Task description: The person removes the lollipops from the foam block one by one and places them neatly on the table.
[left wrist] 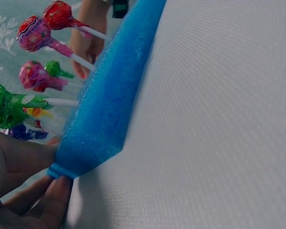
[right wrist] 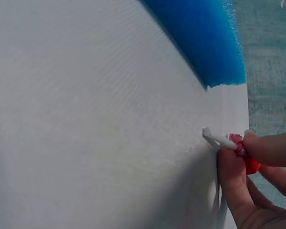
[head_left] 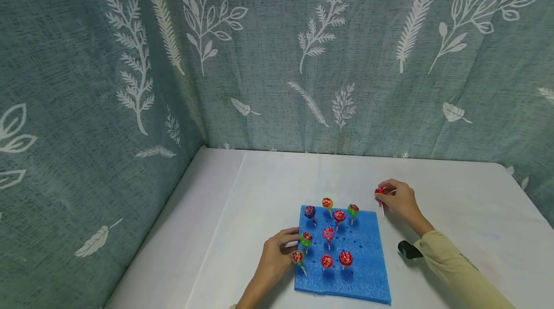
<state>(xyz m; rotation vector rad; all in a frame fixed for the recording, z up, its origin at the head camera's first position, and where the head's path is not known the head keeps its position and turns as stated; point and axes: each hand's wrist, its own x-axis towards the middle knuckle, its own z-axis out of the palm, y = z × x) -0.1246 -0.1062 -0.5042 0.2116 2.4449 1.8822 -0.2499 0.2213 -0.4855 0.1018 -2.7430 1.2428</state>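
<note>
A blue foam block (head_left: 363, 270) lies on the white table, with several wrapped lollipops standing in it on white sticks. My left hand (head_left: 276, 253) grips the block's left edge, thumb and fingers pinching the foam in the left wrist view. Close to that hand stand a green lollipop (left wrist: 9, 106) and another red-and-green lollipop (head_left: 297, 257). Beyond the block's far right corner, my right hand (head_left: 400, 199) pinches a red lollipop (right wrist: 252, 165) between thumb and fingers. Its white stick (right wrist: 219, 139) points away from the fingertips, apart from the foam; the fingers partly hide its head.
Small dark holes dot the foam's right part. A black object (head_left: 409, 250) lies right of the block beside the right sleeve (head_left: 459, 265). Leaf-patterned green curtains (head_left: 268, 58) stand behind and left of the white table (head_left: 259, 179).
</note>
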